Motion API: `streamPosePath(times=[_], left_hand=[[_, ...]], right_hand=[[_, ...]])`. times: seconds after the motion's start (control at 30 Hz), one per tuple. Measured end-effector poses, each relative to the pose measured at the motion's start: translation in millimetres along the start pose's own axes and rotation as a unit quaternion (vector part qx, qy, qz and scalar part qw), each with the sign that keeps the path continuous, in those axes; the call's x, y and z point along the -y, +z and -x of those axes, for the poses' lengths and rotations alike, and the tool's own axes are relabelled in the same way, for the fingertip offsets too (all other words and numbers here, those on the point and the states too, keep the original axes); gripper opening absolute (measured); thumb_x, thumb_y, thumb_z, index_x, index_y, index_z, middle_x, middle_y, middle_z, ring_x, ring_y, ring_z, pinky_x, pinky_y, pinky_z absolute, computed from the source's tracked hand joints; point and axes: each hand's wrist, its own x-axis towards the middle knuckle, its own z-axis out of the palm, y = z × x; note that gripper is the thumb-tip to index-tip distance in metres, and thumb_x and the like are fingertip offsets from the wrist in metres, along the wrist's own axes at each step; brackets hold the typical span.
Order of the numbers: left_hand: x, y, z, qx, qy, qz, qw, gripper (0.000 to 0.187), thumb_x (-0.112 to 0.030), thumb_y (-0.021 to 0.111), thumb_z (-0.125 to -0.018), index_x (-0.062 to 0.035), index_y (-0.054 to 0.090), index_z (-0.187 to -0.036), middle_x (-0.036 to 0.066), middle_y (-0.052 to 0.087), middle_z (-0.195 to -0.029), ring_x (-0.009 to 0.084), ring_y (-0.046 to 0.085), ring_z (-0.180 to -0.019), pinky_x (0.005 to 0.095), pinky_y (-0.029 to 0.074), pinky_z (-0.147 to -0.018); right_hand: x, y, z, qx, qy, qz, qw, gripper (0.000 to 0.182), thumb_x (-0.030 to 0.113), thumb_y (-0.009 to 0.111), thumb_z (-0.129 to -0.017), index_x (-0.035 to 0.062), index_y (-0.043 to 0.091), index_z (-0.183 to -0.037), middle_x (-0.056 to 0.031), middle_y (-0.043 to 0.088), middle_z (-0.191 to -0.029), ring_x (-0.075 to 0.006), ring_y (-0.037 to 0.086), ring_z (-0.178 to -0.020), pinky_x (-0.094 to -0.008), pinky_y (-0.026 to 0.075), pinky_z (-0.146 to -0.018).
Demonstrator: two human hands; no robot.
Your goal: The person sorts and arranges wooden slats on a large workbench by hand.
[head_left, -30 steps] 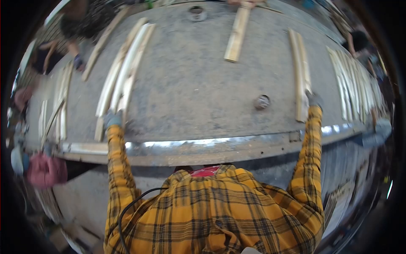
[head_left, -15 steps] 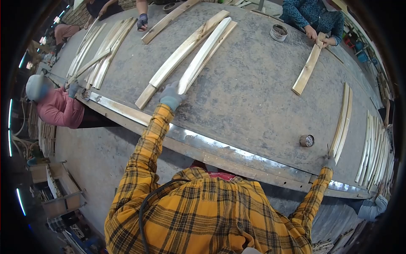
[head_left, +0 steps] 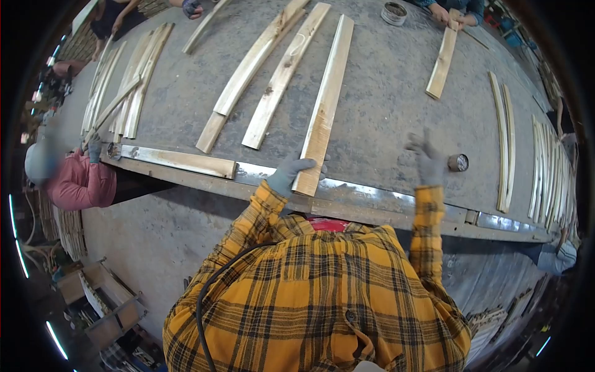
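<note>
My gloved left hand (head_left: 289, 173) is closed around the near end of a wooden plank (head_left: 327, 102), which slants away from me over the table's front edge. My right hand (head_left: 426, 158), also gloved and slightly blurred, is raised over the table with its fingers spread and nothing in them. Just right of it stands a small can (head_left: 458, 162) with something dark inside. Left of the held plank lies a single knotty plank (head_left: 282, 84). Farther left, two planks (head_left: 248, 71) overlap lengthwise.
Across the table (head_left: 378, 118), a co-worker's hands (head_left: 447, 17) hold another plank (head_left: 442, 62) near an open tin (head_left: 393, 13). At the left, a person in pink (head_left: 80, 180) holds a strip. Two strips (head_left: 503, 142) and a row of slats (head_left: 548, 173) lie right. A metal strip (head_left: 365, 192) lines the front edge.
My left hand has drawn a plank toward me and right, separating it from the one beside it. My right hand has let go of the two strips at the right and moved left.
</note>
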Motion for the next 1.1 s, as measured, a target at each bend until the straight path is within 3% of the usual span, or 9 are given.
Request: streamPosePath(times=[0.23,0.3,0.4,0.63,0.73,0.8,0.9,0.97,1.1], left_hand=[[24.6,-2.4,-12.8,-0.153,0.226,-0.415,0.868,0.058,-0.018,0.071,-0.075,-0.0027,0.046,-0.125,0.017,0.060,-0.106,0.0211,0.063,-0.072,0.0331,0.054,-0.062],[9.7,16.9,2.6,-0.017,-0.055,0.027,0.998,0.051,-0.034,0.066,-0.080,-0.0034,0.051,-0.118,0.015,0.063,-0.098,0.0240,0.064,-0.072,0.0354,0.054,-0.063],[38.4,20.9,7.1,0.122,-0.043,0.223,0.966,0.038,-0.034,0.048,-0.091,-0.0006,0.050,-0.109,0.011,0.058,-0.083,0.0205,0.058,-0.065,0.0299,0.049,-0.051],[73.1,22.6,2.8,0.295,-0.047,0.395,0.869,0.039,-0.036,0.040,-0.092,-0.0016,0.051,-0.109,0.008,0.055,-0.074,0.0165,0.052,-0.055,0.0275,0.043,-0.047],[62.0,52.2,2.6,-0.180,-0.123,0.144,0.965,0.046,-0.044,0.041,-0.090,-0.0024,0.055,-0.104,0.014,0.061,-0.081,0.0246,0.060,-0.059,0.0332,0.047,-0.048],[47.4,17.5,1.6,-0.185,0.031,-0.240,0.952,0.046,-0.044,0.052,-0.087,-0.0022,0.056,-0.105,0.014,0.062,-0.091,0.0275,0.062,-0.074,0.0360,0.051,-0.065],[-3.8,-59.8,-20.7,-0.412,0.254,-0.664,0.570,0.052,-0.042,0.056,-0.082,-0.0048,0.049,-0.117,0.019,0.057,-0.105,0.0347,0.055,-0.099,0.0412,0.044,-0.086],[-53.6,-22.9,-16.1,-0.462,0.066,-0.756,0.459,0.062,-0.048,0.062,-0.074,-0.0120,0.047,-0.122,0.017,0.052,-0.113,0.0308,0.046,-0.112,0.0422,0.041,-0.090],[-60.7,-77.2,-47.0,-0.442,0.075,-0.786,0.426,0.069,-0.043,0.072,-0.065,-0.0138,0.047,-0.123,0.013,0.047,-0.122,0.0304,0.048,-0.111,0.0404,0.041,-0.090]], right_hand=[[31.4,99.5,21.2,0.043,0.099,-0.009,0.994,0.035,0.028,0.061,-0.086,0.0023,0.060,-0.110,-0.0054,0.065,-0.088,-0.0116,0.057,-0.071,-0.0234,0.046,-0.066],[19.5,114.0,23.2,0.117,0.214,-0.143,0.959,0.040,0.029,0.062,-0.085,0.0027,0.057,-0.115,-0.0092,0.064,-0.094,-0.0130,0.058,-0.068,-0.0216,0.045,-0.060],[12.2,138.8,21.8,0.202,0.235,-0.395,0.865,0.043,0.028,0.064,-0.083,0.0040,0.055,-0.118,-0.0106,0.064,-0.096,-0.0093,0.057,-0.067,-0.0190,0.043,-0.055],[14.3,184.9,16.4,0.113,0.381,-0.331,0.856,0.026,0.028,0.070,-0.078,0.0088,0.054,-0.072,0.0053,0.040,-0.043,-0.0047,0.029,-0.029,-0.0238,0.021,-0.025],[23.0,157.4,29.8,0.107,0.338,-0.314,0.881,0.032,0.026,0.072,-0.077,0.0011,0.058,-0.092,-0.0041,0.056,-0.066,-0.0113,0.051,-0.050,-0.0242,0.042,-0.043],[54.0,125.0,46.8,0.109,0.292,-0.340,0.887,0.048,0.019,0.070,-0.077,-0.0034,0.052,-0.116,-0.0135,0.061,-0.100,-0.0183,0.060,-0.087,-0.0298,0.051,-0.072],[58.6,33.9,70.3,0.064,0.271,-0.190,0.941,0.059,0.019,0.071,-0.077,-0.0039,0.045,-0.125,-0.0125,0.058,-0.113,-0.0192,0.057,-0.096,-0.0284,0.048,-0.080],[38.8,-31.9,78.9,0.032,0.192,-0.130,0.972,0.059,0.021,0.071,-0.076,-0.0042,0.047,-0.124,-0.0132,0.058,-0.113,-0.0194,0.056,-0.097,-0.0287,0.047,-0.081],[32.9,-152.2,101.7,-0.096,0.132,-0.021,0.986,0.057,0.022,0.072,-0.075,-0.0060,0.051,-0.119,-0.0135,0.059,-0.111,-0.0190,0.056,-0.096,-0.0277,0.046,-0.083]])
